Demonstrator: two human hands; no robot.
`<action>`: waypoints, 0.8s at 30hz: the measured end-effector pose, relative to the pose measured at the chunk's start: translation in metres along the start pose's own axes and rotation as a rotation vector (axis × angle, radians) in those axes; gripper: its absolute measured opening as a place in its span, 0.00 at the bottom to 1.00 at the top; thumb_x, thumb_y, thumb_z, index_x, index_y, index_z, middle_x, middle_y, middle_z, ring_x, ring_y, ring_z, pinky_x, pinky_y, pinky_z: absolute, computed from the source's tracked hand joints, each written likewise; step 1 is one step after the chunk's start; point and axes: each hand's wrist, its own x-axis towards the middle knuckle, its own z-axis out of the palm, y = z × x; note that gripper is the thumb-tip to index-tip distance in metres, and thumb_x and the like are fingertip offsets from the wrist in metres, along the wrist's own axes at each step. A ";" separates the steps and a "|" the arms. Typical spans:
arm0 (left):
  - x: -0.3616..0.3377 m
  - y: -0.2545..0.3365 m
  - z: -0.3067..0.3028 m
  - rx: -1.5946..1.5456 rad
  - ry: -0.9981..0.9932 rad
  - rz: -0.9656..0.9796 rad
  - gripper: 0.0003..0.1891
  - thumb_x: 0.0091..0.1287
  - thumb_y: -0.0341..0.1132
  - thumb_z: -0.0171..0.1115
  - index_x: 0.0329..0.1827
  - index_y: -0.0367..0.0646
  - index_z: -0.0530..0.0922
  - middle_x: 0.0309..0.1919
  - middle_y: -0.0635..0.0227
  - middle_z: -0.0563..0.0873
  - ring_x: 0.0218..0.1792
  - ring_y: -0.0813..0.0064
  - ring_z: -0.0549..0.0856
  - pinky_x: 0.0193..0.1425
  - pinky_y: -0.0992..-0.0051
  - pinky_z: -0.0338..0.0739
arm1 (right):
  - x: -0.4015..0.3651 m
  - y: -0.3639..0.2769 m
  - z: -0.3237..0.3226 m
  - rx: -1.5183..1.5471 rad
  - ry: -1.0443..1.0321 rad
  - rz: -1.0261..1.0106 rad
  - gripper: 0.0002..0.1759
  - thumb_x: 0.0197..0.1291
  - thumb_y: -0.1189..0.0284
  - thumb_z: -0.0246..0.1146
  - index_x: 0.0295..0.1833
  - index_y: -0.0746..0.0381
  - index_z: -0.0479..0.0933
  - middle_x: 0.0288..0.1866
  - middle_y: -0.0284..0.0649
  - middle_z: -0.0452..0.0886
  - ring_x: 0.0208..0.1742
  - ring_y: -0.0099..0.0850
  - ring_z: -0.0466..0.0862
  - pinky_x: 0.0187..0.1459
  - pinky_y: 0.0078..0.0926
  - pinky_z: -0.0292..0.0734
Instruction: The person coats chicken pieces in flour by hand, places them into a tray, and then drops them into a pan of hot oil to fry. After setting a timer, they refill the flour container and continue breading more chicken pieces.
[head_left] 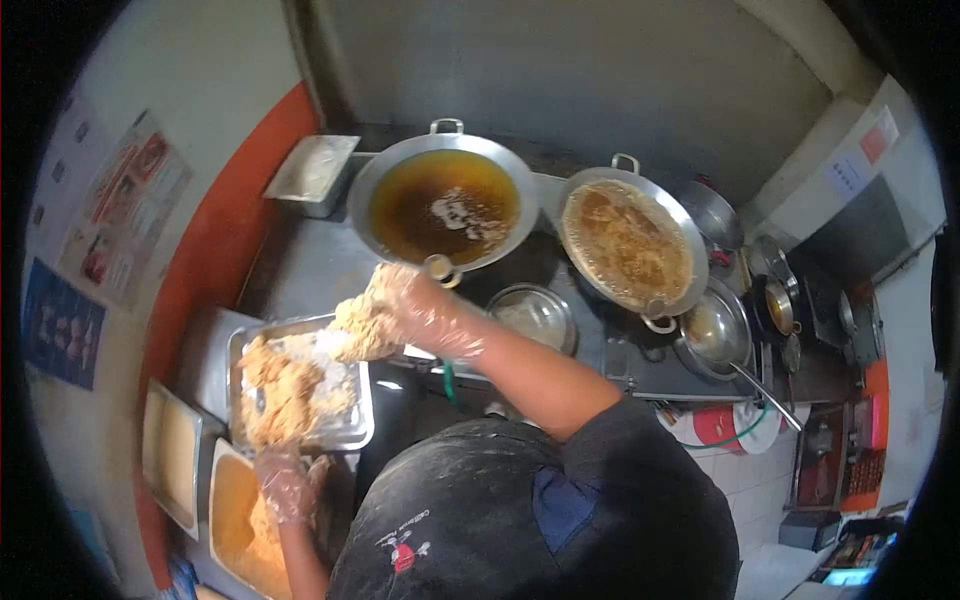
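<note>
Battered chicken pieces point(362, 328) are in my right hand point(410, 305), its fingers closed round them inside a clear plastic glove. The hand is over the right rim of a metal tray point(362, 415), just below the left wok. More breaded chicken point(280, 385) lies heaped in that tray. My left hand point(288, 485), also in a clear glove, is at the tray's lower edge, beside a tub of orange-yellow breading point(235, 510). I cannot tell how its fingers are set.
A wok of dark oil point(445, 205) with patches of white foam stands ahead. To its right, a second wok point(628, 245) bubbles all over. A strainer point(715, 330) rests on a bowl, its handle pointing toward me. A pan of pale liquid point(172, 455) stands at the left wall.
</note>
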 end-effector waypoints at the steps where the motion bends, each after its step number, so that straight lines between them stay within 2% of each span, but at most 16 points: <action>1: 0.001 -0.001 0.000 0.006 -0.003 0.001 0.33 0.65 0.58 0.79 0.70 0.50 0.89 0.62 0.49 0.92 0.68 0.44 0.84 0.81 0.47 0.71 | -0.014 0.033 -0.022 -0.010 0.076 -0.010 0.11 0.59 0.70 0.76 0.47 0.61 0.92 0.44 0.49 0.88 0.49 0.52 0.89 0.55 0.49 0.85; 2: 0.002 0.002 -0.001 0.013 -0.008 -0.002 0.35 0.64 0.58 0.80 0.71 0.50 0.88 0.63 0.48 0.92 0.68 0.44 0.84 0.82 0.47 0.71 | -0.017 0.036 -0.067 -0.089 0.081 -0.043 0.12 0.57 0.70 0.77 0.47 0.60 0.91 0.44 0.50 0.87 0.49 0.52 0.89 0.54 0.49 0.85; 3: 0.004 0.009 -0.004 0.012 -0.016 0.005 0.35 0.64 0.58 0.80 0.71 0.50 0.88 0.63 0.48 0.92 0.68 0.44 0.84 0.82 0.47 0.71 | -0.025 0.035 -0.109 -0.175 0.078 0.012 0.12 0.56 0.72 0.77 0.47 0.61 0.91 0.44 0.50 0.87 0.48 0.52 0.89 0.56 0.50 0.85; 5: 0.009 0.024 -0.011 0.127 -0.058 -0.146 0.35 0.60 0.50 0.86 0.70 0.49 0.88 0.62 0.50 0.91 0.71 0.44 0.83 0.81 0.50 0.75 | -0.051 0.055 -0.182 -0.293 0.082 0.092 0.07 0.64 0.75 0.73 0.47 0.61 0.91 0.45 0.49 0.88 0.49 0.47 0.90 0.54 0.46 0.86; 7: 0.010 0.028 -0.009 0.131 -0.058 -0.159 0.34 0.60 0.47 0.87 0.69 0.49 0.88 0.62 0.51 0.91 0.71 0.45 0.83 0.81 0.50 0.75 | -0.080 0.078 -0.248 -0.413 0.057 0.219 0.07 0.71 0.75 0.69 0.50 0.62 0.90 0.47 0.47 0.89 0.49 0.42 0.90 0.54 0.42 0.87; 9: 0.011 0.031 -0.009 0.136 -0.061 -0.177 0.32 0.59 0.45 0.87 0.68 0.49 0.89 0.63 0.52 0.91 0.71 0.46 0.83 0.80 0.50 0.75 | -0.120 0.124 -0.301 -0.511 0.022 0.485 0.10 0.77 0.72 0.64 0.55 0.63 0.88 0.49 0.45 0.90 0.50 0.37 0.91 0.54 0.38 0.88; 11: 0.011 0.028 -0.010 0.042 -0.032 -0.069 0.29 0.58 0.40 0.87 0.64 0.48 0.89 0.62 0.53 0.91 0.69 0.47 0.85 0.79 0.49 0.76 | -0.159 0.174 -0.345 -0.429 0.100 0.830 0.14 0.83 0.69 0.60 0.60 0.64 0.86 0.51 0.44 0.91 0.50 0.31 0.91 0.55 0.35 0.89; 12: 0.012 0.019 0.000 -0.011 0.030 -0.029 0.29 0.55 0.44 0.81 0.62 0.48 0.90 0.57 0.50 0.91 0.65 0.42 0.84 0.77 0.48 0.74 | -0.172 0.202 -0.358 -0.238 0.264 1.000 0.15 0.84 0.69 0.57 0.61 0.66 0.85 0.50 0.43 0.92 0.48 0.31 0.92 0.51 0.34 0.90; 13: 0.014 0.024 -0.002 -0.010 0.024 -0.034 0.29 0.55 0.44 0.81 0.62 0.48 0.90 0.57 0.50 0.91 0.65 0.42 0.84 0.77 0.48 0.74 | -0.184 0.229 -0.371 -0.051 0.472 1.140 0.17 0.85 0.69 0.54 0.61 0.68 0.85 0.50 0.42 0.92 0.46 0.31 0.92 0.47 0.34 0.91; 15: 0.012 0.036 -0.011 0.059 0.009 -0.086 0.23 0.59 0.34 0.83 0.59 0.44 0.89 0.58 0.54 0.92 0.64 0.46 0.87 0.73 0.48 0.79 | -0.239 0.313 -0.403 -0.204 0.345 0.966 0.18 0.86 0.68 0.53 0.62 0.67 0.85 0.49 0.42 0.93 0.47 0.34 0.93 0.45 0.34 0.91; 16: 0.020 0.017 0.003 -0.052 -0.007 -0.021 0.21 0.59 0.34 0.83 0.57 0.44 0.90 0.51 0.54 0.94 0.57 0.45 0.90 0.67 0.49 0.82 | -0.249 0.327 -0.411 -0.340 0.334 0.990 0.17 0.84 0.69 0.55 0.61 0.67 0.85 0.50 0.43 0.93 0.47 0.36 0.94 0.47 0.36 0.92; 19: 0.020 0.017 0.007 0.049 0.009 -0.071 0.20 0.59 0.36 0.82 0.55 0.44 0.91 0.46 0.55 0.94 0.52 0.46 0.91 0.61 0.51 0.83 | -0.272 0.356 -0.424 -0.753 0.291 1.039 0.16 0.78 0.70 0.61 0.60 0.67 0.87 0.51 0.48 0.95 0.49 0.44 0.95 0.53 0.43 0.92; 20: 0.019 0.017 0.009 0.074 0.051 -0.034 0.20 0.60 0.39 0.82 0.55 0.45 0.91 0.45 0.56 0.94 0.51 0.48 0.91 0.61 0.51 0.83 | -0.280 0.365 -0.429 -0.894 0.277 1.045 0.15 0.76 0.71 0.63 0.60 0.66 0.88 0.52 0.50 0.95 0.49 0.46 0.96 0.54 0.45 0.92; 21: 0.020 0.016 0.010 0.077 0.047 -0.037 0.20 0.60 0.39 0.82 0.55 0.45 0.91 0.45 0.56 0.94 0.51 0.48 0.91 0.61 0.51 0.83 | -0.288 0.372 -0.433 -0.890 0.272 1.046 0.15 0.76 0.71 0.63 0.60 0.66 0.88 0.52 0.50 0.95 0.49 0.46 0.96 0.54 0.45 0.92; 23: 0.019 0.008 0.015 0.138 -0.030 -0.104 0.20 0.59 0.41 0.82 0.53 0.46 0.91 0.46 0.57 0.94 0.52 0.49 0.90 0.62 0.52 0.83 | -0.307 0.383 -0.440 -1.173 -0.112 1.242 0.15 0.71 0.67 0.68 0.53 0.64 0.93 0.51 0.53 0.95 0.52 0.50 0.96 0.59 0.50 0.90; 24: 0.018 0.005 0.019 0.139 -0.032 -0.106 0.20 0.59 0.41 0.82 0.53 0.46 0.91 0.46 0.57 0.94 0.52 0.49 0.90 0.62 0.52 0.83 | -0.326 0.397 -0.441 -1.138 0.010 1.301 0.16 0.72 0.62 0.68 0.48 0.61 0.95 0.48 0.54 0.95 0.53 0.53 0.96 0.60 0.52 0.90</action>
